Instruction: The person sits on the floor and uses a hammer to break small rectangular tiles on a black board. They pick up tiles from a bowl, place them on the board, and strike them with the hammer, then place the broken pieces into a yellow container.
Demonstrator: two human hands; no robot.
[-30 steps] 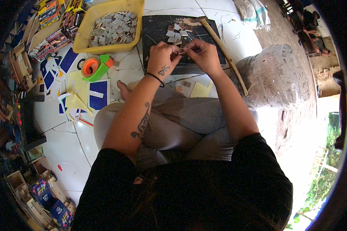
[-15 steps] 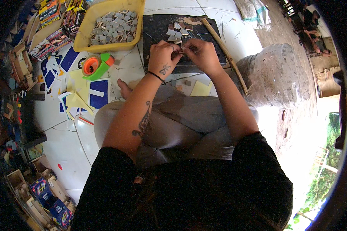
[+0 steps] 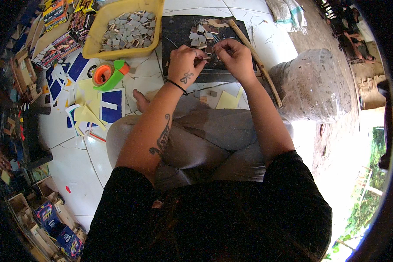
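Over a low black work surface (image 3: 172,32), both hands are raised close to each other. My left hand (image 3: 184,61) pinches a small, thin wooden piece (image 3: 206,58) between thumb and fingers. A short gap to its right, my right hand (image 3: 238,59) has its thumb and fingertips drawn together; anything between them is too small to make out. Just beyond the hands lies a loose pile of small grey-faced wooden squares (image 3: 199,36), with thin nails scattered around it. A hammer (image 3: 253,50) with a wooden handle rests along the surface's right side, its head at the far edge.
A yellow basin (image 3: 89,50) full of similar squares stands at the far left. Nearby are green and orange tape rolls (image 3: 113,75) and paper scraps (image 3: 85,107). A bulky plastic-wrapped bundle (image 3: 310,85) sits at right. Another person's hand (image 3: 2,161) shows at the left edge.
My right hand has moved right, away from my left hand, opening a gap between their fingertips. My left hand stays nearly in place. Another person's hand has appeared at the left edge.
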